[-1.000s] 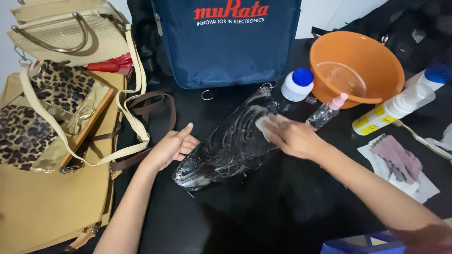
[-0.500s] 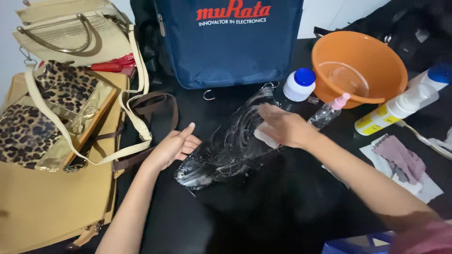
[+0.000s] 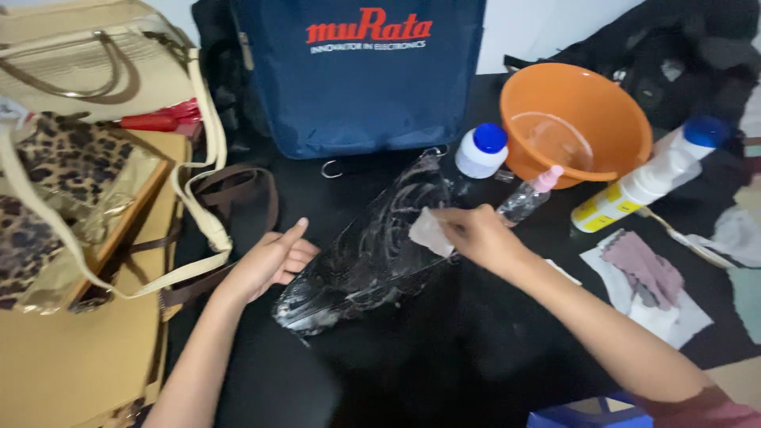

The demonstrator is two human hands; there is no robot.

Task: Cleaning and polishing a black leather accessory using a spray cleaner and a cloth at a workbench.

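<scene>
So I'm rubbing a small pale cloth [image 3: 429, 231], pinched in my right hand [image 3: 476, 235], over the sudsy black bag [image 3: 372, 250] on the dark table [image 3: 444, 357], left hand [image 3: 273, 260] loosely curled bracing its edge, roughly halfway soaped, lower end still looking patchy.

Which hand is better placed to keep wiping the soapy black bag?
Right. The right hand already holds the small cloth on the black bag, while the left hand rests at its edge, probably steadying it.

bottles [image 3: 480, 150] and orange bowl [image 3: 575, 119] crowding right, bare black tabletop [image 3: 444, 357] nearer
</scene>
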